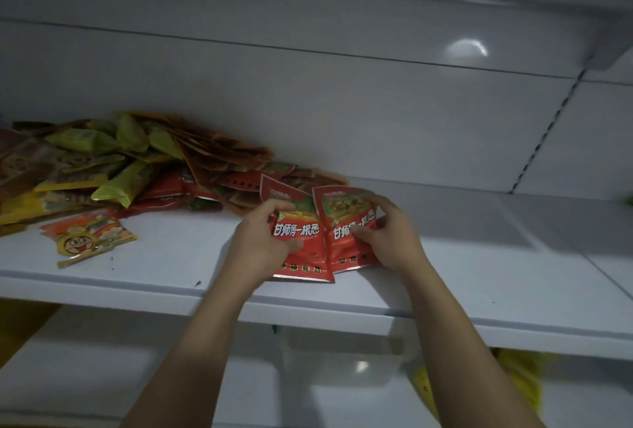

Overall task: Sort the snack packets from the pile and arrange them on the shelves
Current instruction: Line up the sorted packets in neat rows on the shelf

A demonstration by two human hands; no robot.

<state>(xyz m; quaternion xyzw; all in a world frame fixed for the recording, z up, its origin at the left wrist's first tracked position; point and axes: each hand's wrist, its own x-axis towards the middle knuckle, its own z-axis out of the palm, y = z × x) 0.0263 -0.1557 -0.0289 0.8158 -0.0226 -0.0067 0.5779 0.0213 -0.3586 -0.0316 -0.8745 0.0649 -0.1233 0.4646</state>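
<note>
left grip (265, 239): pinches left red packet (303, 253), frame centre.
right grip (388, 235): pinches right red packet (346, 211), touching the other, long axes up-frame.
pile (137, 167): frame left on shelf (171, 266), nearer left grip.

pile (137, 160): shelf (164, 266) left-rear | lone packet (90, 239): before pile | two packets (308, 249): right of pile, side by side

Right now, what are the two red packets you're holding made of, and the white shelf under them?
The two red snack packets look like thin glossy plastic film, maybe foil-lined: they crease and their sealed edges shine. The white shelf looks like smooth, faintly shiny painted metal, though the dim light leaves that open.
</note>
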